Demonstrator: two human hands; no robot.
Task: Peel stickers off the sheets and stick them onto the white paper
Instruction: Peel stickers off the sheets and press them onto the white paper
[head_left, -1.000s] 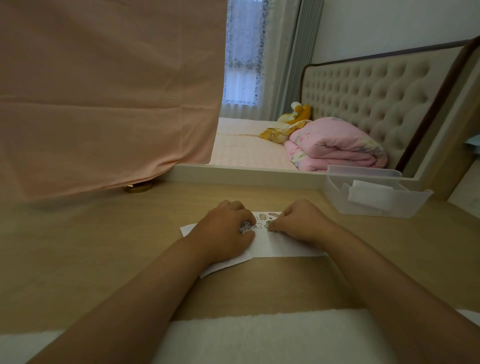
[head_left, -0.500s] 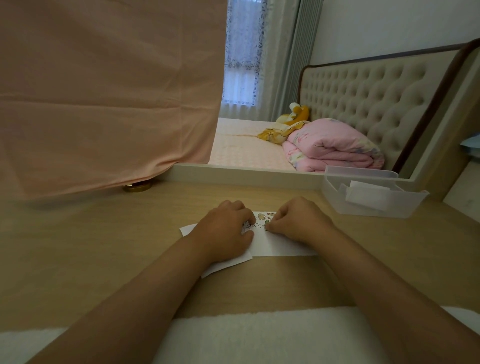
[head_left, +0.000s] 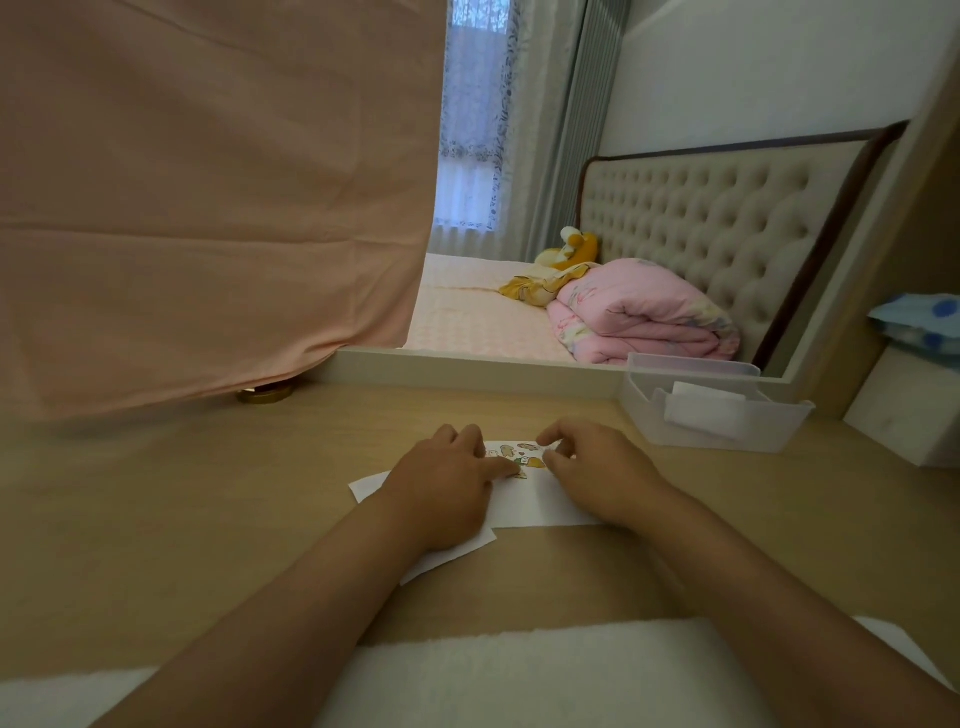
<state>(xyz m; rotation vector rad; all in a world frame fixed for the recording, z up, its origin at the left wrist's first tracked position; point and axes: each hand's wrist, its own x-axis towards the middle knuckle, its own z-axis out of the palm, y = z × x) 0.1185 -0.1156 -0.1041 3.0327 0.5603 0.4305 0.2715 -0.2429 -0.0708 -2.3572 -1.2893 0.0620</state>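
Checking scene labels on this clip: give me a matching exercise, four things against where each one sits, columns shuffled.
1 sticker sheet
2 clear plastic box
3 pink cloth
4 folded quilt

a on the bed
b hanging, upper left
c on the desk, right rear
d between left hand and right hand

Pairs: 1-d, 2-c, 3-b, 4-a

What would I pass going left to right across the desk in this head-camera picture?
Along the desk: gold disc → left hand → sticker sheet → right hand → clear box.
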